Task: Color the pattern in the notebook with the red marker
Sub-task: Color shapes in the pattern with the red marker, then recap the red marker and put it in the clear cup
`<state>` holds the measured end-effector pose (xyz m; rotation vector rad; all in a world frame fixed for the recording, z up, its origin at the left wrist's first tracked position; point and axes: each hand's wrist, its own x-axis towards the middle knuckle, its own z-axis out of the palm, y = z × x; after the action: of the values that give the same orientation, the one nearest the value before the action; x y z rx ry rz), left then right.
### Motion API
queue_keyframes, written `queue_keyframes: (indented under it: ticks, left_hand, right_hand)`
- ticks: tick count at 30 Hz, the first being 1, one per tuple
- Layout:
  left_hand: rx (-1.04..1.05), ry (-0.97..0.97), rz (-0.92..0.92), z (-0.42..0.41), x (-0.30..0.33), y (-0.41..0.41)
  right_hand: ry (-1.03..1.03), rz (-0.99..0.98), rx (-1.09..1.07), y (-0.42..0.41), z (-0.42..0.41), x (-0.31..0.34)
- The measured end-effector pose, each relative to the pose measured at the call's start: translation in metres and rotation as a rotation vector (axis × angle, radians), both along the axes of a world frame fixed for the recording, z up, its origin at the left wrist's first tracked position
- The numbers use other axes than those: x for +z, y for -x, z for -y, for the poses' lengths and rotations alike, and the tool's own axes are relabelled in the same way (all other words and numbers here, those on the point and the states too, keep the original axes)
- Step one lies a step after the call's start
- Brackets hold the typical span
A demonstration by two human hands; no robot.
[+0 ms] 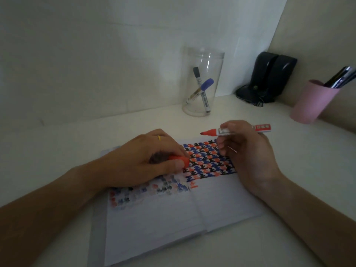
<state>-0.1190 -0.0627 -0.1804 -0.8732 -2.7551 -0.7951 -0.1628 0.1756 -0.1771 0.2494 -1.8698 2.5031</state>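
Your right hand (248,151) grips the uncapped red marker (237,130) above the open white notebook (173,218) on the desk (289,189); your left hand (142,162), resting on the page, pinches its red cap (180,160).

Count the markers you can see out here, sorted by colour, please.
Red marker, uncapped, in the right hand: 1
Blue-capped marker in the clear jar: 1
Black-capped marker in the same jar: 1
Total: 3
The pens in the pink cup are too dim to count.

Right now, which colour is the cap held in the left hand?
Red-orange: the small plastic marker cap in the left hand, head view.
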Motion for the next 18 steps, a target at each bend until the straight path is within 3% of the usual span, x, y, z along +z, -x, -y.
queue_keyframes:
  ticks: [7, 18]
  left_hand:
    - [0.236, -0.329, 0.152, 0.005, 0.001, 0.002]
    - [0.268, -0.361, 0.193, 0.003, 0.003, 0.000]
  right_hand:
    - [0.013, -0.015, 0.016, 0.000, -0.002, -0.003]
    - [-0.101, -0.104, 0.178, -0.011, -0.002, 0.005]
